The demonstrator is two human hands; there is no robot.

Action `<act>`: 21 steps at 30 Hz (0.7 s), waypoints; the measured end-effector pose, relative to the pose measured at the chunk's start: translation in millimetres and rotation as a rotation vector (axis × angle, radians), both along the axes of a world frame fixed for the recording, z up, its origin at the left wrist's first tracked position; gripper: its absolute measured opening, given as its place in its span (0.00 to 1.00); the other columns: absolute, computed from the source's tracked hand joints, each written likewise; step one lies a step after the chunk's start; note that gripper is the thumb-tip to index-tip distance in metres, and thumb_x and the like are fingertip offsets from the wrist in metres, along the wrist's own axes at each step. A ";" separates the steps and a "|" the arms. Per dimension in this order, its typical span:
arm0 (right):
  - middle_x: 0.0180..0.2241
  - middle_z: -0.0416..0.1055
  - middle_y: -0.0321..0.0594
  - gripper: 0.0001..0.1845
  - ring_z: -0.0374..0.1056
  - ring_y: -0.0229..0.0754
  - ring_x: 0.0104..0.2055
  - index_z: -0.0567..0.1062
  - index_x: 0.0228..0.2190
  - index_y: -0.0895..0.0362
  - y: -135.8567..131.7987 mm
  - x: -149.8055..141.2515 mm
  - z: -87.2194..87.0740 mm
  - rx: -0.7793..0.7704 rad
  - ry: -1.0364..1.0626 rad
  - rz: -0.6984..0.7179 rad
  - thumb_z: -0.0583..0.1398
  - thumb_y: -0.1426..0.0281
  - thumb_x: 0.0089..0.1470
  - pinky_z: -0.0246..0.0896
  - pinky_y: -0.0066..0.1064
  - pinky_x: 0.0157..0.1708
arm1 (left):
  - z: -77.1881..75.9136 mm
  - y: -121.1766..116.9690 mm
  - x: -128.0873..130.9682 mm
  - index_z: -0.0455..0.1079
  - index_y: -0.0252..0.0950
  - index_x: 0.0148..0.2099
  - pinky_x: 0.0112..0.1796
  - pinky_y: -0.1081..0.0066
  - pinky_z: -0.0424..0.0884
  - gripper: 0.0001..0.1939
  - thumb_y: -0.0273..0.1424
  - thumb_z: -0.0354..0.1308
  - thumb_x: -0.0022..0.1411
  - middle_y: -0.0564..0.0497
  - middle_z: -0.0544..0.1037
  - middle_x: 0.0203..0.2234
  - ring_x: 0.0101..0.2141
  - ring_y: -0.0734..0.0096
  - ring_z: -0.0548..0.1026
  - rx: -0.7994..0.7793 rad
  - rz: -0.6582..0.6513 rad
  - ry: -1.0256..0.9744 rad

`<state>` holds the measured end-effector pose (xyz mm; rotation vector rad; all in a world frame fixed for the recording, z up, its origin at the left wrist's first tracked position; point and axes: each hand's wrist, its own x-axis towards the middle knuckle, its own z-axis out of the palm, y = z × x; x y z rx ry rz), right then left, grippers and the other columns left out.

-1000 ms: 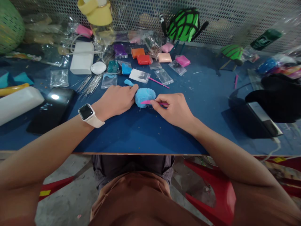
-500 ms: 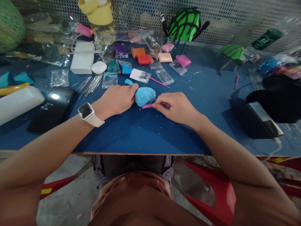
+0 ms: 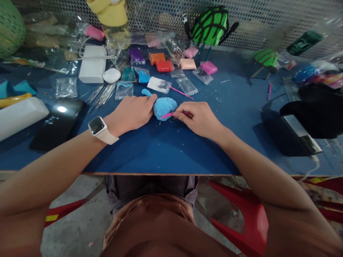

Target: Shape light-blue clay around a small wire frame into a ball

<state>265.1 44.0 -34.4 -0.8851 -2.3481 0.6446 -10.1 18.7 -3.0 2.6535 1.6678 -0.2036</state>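
A light blue lump of modelling clay (image 3: 164, 106) lies on the blue table in front of me. My left hand (image 3: 136, 110), with a white watch on its wrist, presses its thumb and fingers against the lump's left side, steadying it; some fingertips are hidden. A small blue clay piece (image 3: 146, 92) shows just beyond those fingers. My right hand (image 3: 197, 116) pinches a pink modelling tool (image 3: 167, 115). The flat tip of the tool lies against the near, lower side of the lump.
Behind the lump are a white packet (image 3: 158, 85), another pink tool (image 3: 182, 93) and several coloured clay packets (image 3: 164, 66). Thin wires (image 3: 100, 95) and a black phone (image 3: 57, 123) lie left. A dark box-like device (image 3: 288, 137) stands right. Green turtle-like figures (image 3: 210, 26) stand at the back.
My right hand has shifted slightly away from me. The pink tool's tip has moved from the table beside the lump's near edge up onto its side. The left hand stays in place.
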 end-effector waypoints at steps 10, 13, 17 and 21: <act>0.35 0.82 0.39 0.14 0.71 0.44 0.35 0.87 0.40 0.52 9.1 18.5 10.6 0.165 -0.073 0.108 0.65 0.62 0.80 0.61 0.38 0.39 | 0.8 0.7 -1.3 0.70 0.31 0.70 0.35 0.62 0.65 0.24 0.33 0.40 0.87 0.36 0.86 0.43 0.37 0.50 0.85 -0.007 0.009 0.014; 0.37 0.82 0.40 0.15 0.72 0.46 0.38 0.88 0.43 0.51 12.4 23.4 8.9 0.221 -0.136 0.108 0.64 0.61 0.82 0.61 0.38 0.40 | 1.1 0.2 -1.8 0.70 0.30 0.72 0.36 0.61 0.68 0.26 0.33 0.39 0.87 0.35 0.86 0.44 0.37 0.47 0.85 -0.011 0.003 0.011; 0.36 0.80 0.40 0.19 0.71 0.45 0.36 0.88 0.42 0.52 12.6 19.0 4.5 0.212 -0.108 0.085 0.63 0.58 0.83 0.60 0.38 0.39 | 1.1 -0.5 -1.2 0.69 0.30 0.73 0.37 0.61 0.68 0.26 0.33 0.39 0.87 0.35 0.86 0.44 0.39 0.45 0.86 -0.014 0.003 0.012; 0.31 0.78 0.38 0.21 0.66 0.42 0.32 0.88 0.38 0.52 10.9 10.5 3.1 0.088 -0.028 0.024 0.66 0.53 0.80 0.61 0.39 0.39 | 1.2 -1.0 -0.8 0.69 0.30 0.73 0.35 0.62 0.65 0.26 0.33 0.40 0.86 0.36 0.86 0.42 0.37 0.48 0.85 -0.004 -0.006 0.011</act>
